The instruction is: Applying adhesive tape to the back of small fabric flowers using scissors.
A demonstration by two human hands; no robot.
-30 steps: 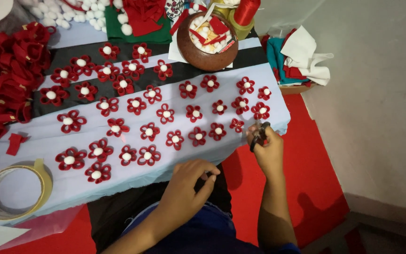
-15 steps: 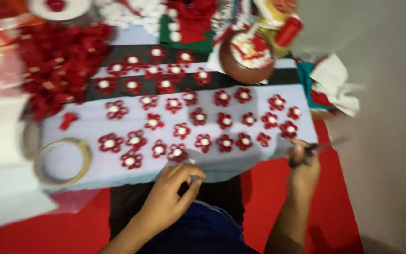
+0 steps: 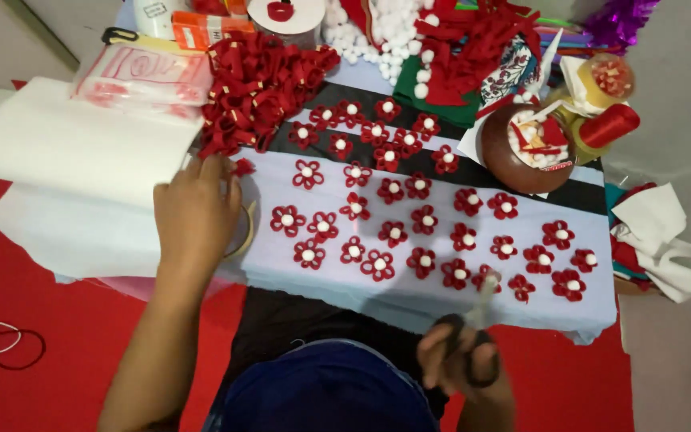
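My left hand (image 3: 195, 210) reaches out to the left over a tape roll (image 3: 243, 232), fingertips touching a small red ribbon piece (image 3: 242, 167) beside a heap of red ribbon loops (image 3: 257, 84). My right hand (image 3: 464, 366) is low near my lap, closed on black-handled scissors (image 3: 477, 320) whose blades point up toward the table edge. Rows of red ribbon flowers with white pompom centres (image 3: 393, 234) lie on a pale cloth (image 3: 409, 300).
A brown bowl (image 3: 513, 156) of scraps stands at the right rear, with a red thread spool (image 3: 609, 126) beside it. White pompoms (image 3: 377, 28), red felt (image 3: 473, 48), folded white sheets (image 3: 81, 148) and a red floor mat (image 3: 65, 336) surround the table.
My left hand moved from the table's front edge out to the far left by the ribbon heap. My right hand dropped with the scissors toward my lap. The camera swung left.
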